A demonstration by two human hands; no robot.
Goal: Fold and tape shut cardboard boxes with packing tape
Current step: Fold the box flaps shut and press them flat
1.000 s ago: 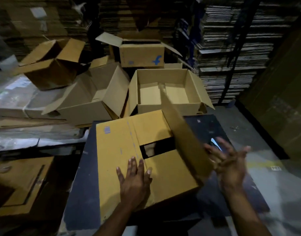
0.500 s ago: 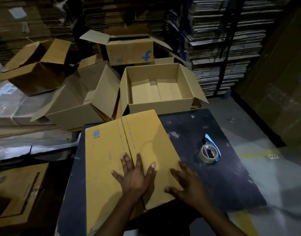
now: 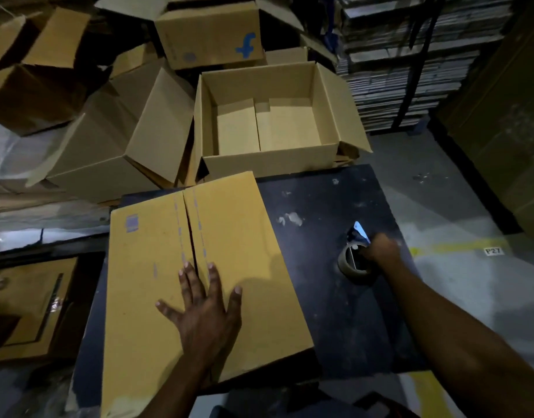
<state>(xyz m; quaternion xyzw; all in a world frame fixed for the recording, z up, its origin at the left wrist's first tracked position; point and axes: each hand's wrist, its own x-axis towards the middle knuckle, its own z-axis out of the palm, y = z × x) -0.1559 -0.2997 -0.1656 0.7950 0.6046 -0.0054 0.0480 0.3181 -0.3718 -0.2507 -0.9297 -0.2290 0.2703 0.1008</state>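
1. We press our left hand [image 3: 204,309], fingers straight and spread, flat on the folded box [image 3: 196,285], beside the seam [image 3: 191,230] where its two flaps meet; the box lies on the black table [image 3: 344,312].
2. We judge the folding done for this face; no tape shows on the seam, so taping remains.
3. Right of the box, on the same table, stands the tape roll [image 3: 353,262]. Our right hand [image 3: 380,251] is at it, blurred; we cannot tell whether the fingers grasp it.
4. Beyond the box, an open box [image 3: 271,164] and others lie unsealed.
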